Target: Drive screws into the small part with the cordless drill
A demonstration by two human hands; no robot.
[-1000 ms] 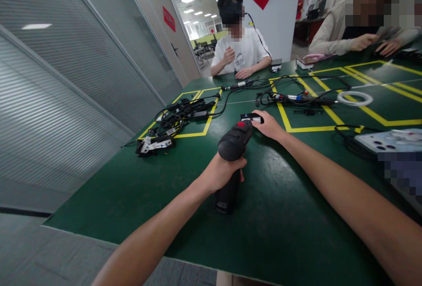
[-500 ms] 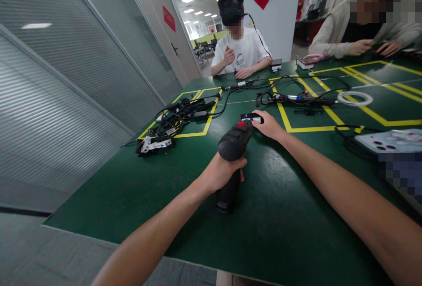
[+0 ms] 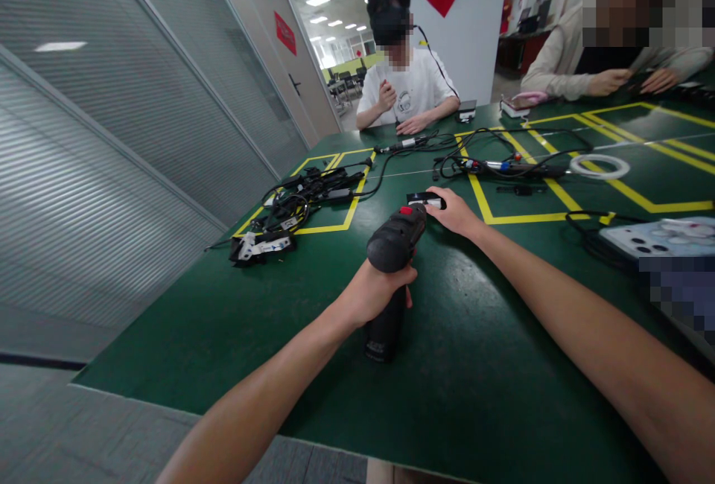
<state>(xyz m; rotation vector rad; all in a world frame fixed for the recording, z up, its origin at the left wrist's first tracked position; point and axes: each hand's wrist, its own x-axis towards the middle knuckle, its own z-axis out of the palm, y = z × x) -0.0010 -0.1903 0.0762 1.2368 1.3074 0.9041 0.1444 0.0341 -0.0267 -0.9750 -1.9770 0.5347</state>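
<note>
My left hand (image 3: 375, 292) is wrapped around the grip of a black cordless drill (image 3: 389, 247) with a red button on top. The drill stands upright on the green table, its body aimed away from me, its front end hidden. Just beyond it, my right hand (image 3: 456, 212) grips a small glossy black object with a white part (image 3: 418, 198), fingers closed around its right end. The drill's front end lies close to this object; whether they touch I cannot tell.
A heap of black cables (image 3: 313, 193) lies on the left, with a black-and-white strap-like piece (image 3: 260, 247) in front. Behind my right hand are a cabled tool (image 3: 503, 167) and a white ring (image 3: 600, 167). A phone (image 3: 659, 238) sits at right. Two people are seated across the green table (image 3: 223, 350).
</note>
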